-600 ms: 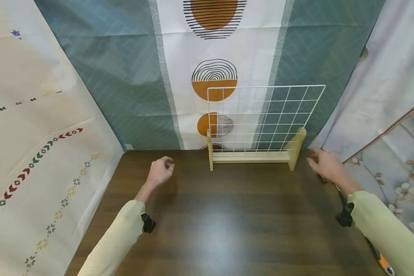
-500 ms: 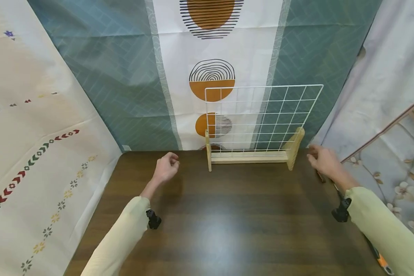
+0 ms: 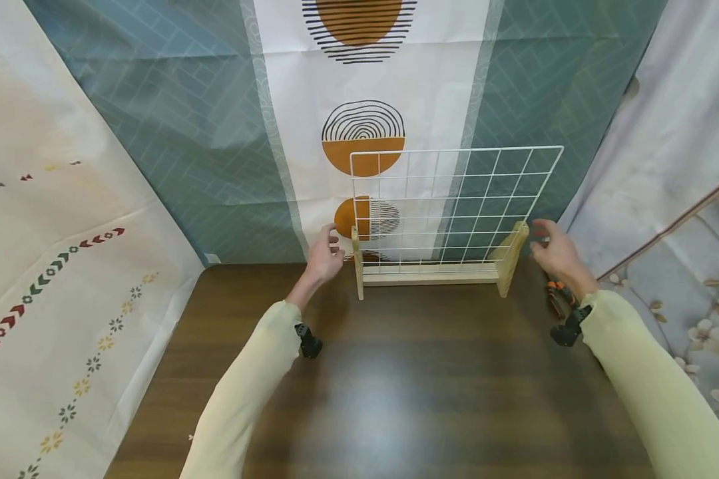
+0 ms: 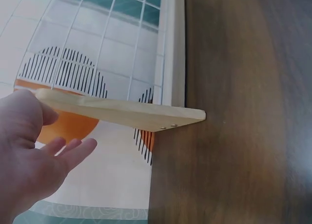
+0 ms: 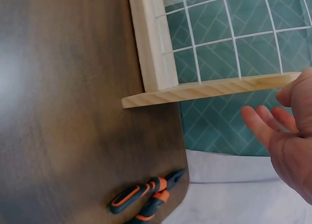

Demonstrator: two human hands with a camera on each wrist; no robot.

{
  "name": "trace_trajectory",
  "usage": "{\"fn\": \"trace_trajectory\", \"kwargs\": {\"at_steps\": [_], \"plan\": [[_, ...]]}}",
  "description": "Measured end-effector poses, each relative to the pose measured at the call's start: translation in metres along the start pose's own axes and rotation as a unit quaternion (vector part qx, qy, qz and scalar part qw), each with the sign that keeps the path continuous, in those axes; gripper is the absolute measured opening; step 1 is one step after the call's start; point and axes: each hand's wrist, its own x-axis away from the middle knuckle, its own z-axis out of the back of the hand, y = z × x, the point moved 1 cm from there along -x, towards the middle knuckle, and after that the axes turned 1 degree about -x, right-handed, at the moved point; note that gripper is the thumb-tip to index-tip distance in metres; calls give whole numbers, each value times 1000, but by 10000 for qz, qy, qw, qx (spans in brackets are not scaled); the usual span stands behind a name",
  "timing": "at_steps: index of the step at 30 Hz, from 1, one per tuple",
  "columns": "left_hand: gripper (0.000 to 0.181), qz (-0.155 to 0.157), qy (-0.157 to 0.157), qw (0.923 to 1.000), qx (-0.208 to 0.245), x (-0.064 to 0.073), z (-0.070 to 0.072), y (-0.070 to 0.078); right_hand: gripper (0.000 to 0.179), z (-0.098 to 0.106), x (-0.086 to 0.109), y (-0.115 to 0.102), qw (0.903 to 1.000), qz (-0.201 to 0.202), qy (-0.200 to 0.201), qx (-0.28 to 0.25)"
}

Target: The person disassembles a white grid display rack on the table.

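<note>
A white wire grid panel stands in a wooden base at the far edge of the table. My left hand is just outside the left wooden side piece, fingers loosely extended. In the left wrist view its thumb overlaps the upper end of that side piece; contact cannot be told. My right hand is beside the right wooden side piece, fingers apart. In the right wrist view its thumb is at the upper end of that piece, perhaps touching. Neither hand grips anything.
Black and orange pliers lie on the brown table near its far right corner, below my right wrist. Patterned teal and white cloth hangs behind the rack. More cloths hang at the left and right sides.
My left hand has moved right and away from me, up to the left side piece. My right hand has moved farther forward beside the right one. The pliers have come into view below it.
</note>
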Motion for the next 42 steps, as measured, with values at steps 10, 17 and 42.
{"fn": "trace_trajectory", "kwargs": {"at_steps": [10, 17, 42], "plan": [[63, -69, -163, 9997, 155, -12, -11, 7, 58, -5, -12, -6, 9989, 55, -15, -471], [62, 37, -207, 9991, 370, -14, -21, 9, 62, -6, -19, -8, 9983, 48, -315, -495], [57, -61, 83, 9998, 190, -15, -31, 6, 54, -6, -18, 1, 9989, 321, -113, -312]]}}
